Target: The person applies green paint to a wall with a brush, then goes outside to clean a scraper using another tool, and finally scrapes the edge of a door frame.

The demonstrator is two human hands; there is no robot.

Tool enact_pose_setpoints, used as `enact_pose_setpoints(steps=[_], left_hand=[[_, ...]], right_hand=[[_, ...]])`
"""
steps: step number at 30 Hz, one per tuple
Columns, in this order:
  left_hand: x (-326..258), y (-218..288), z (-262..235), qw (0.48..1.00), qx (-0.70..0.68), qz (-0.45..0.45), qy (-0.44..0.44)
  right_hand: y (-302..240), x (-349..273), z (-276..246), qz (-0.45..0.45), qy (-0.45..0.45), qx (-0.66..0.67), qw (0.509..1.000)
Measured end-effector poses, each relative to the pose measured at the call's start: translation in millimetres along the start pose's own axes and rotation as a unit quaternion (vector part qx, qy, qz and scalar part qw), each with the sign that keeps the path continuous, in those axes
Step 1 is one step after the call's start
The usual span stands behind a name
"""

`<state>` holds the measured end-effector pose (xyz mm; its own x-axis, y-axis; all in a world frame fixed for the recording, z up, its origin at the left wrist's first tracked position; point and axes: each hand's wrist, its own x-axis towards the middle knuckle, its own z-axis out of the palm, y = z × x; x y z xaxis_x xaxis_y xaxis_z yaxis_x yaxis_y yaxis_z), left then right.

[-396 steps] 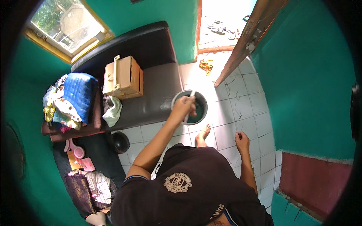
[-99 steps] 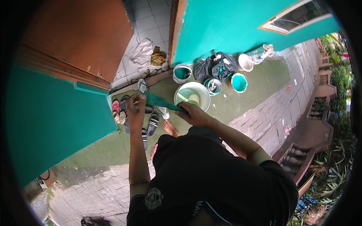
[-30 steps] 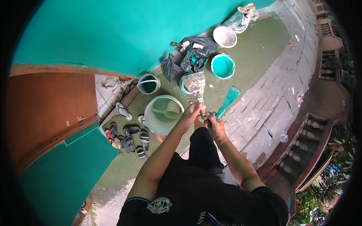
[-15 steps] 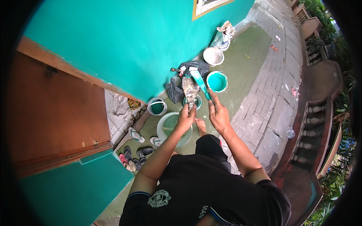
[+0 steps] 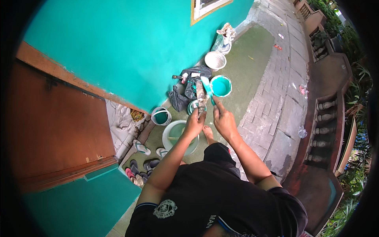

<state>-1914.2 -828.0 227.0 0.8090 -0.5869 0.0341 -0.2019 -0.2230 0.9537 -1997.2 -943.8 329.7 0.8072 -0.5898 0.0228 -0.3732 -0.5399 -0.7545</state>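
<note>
My left hand is closed round the lower end of a paint-crusted putty knife, whose narrow side now faces up. A second putty knife, smeared with turquoise, is gripped in my right hand, its index finger stretched along the handle. The two blades cross close together; whether they touch, I cannot tell. Just beyond them stands a bucket of turquoise paint. Below the left tool sits a small paint tin, partly hidden by that hand.
Black plastic bags, a white basin and a sack line the turquoise wall. Nearer are a dark-green paint pail, a large tub of cloudy water and several sandals. A balustrade runs along the right.
The left putty knife has turned from its broad face to its narrow side. The right putty knife's blade has swung closer to it. The whole scene has shifted slightly left in view.
</note>
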Motion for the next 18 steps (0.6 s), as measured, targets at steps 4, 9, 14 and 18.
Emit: enact_pose_setpoints(steps=[4,9,14,18], left_hand=[[14.1,3.3,-6.6,0.986,-0.090,-0.132,-0.054],[14.8,26.5,3.3,0.947,-0.234,-0.188,-0.112],[4.5,38.7,25.6,0.928,-0.259,-0.212,-0.166],[-18.0,52.7,41.8,0.909,-0.281,-0.209,-0.225]], right_hand=[[13.2,-32.8,-13.6,0.012,-0.005,0.071,0.997],[33.7,-25.9,-59.2,0.249,-0.012,0.405,0.880],[42.0,-34.2,-74.3,0.243,-0.040,0.529,0.812],[34.7,-57.1,-70.1,0.223,0.002,0.540,0.811]])
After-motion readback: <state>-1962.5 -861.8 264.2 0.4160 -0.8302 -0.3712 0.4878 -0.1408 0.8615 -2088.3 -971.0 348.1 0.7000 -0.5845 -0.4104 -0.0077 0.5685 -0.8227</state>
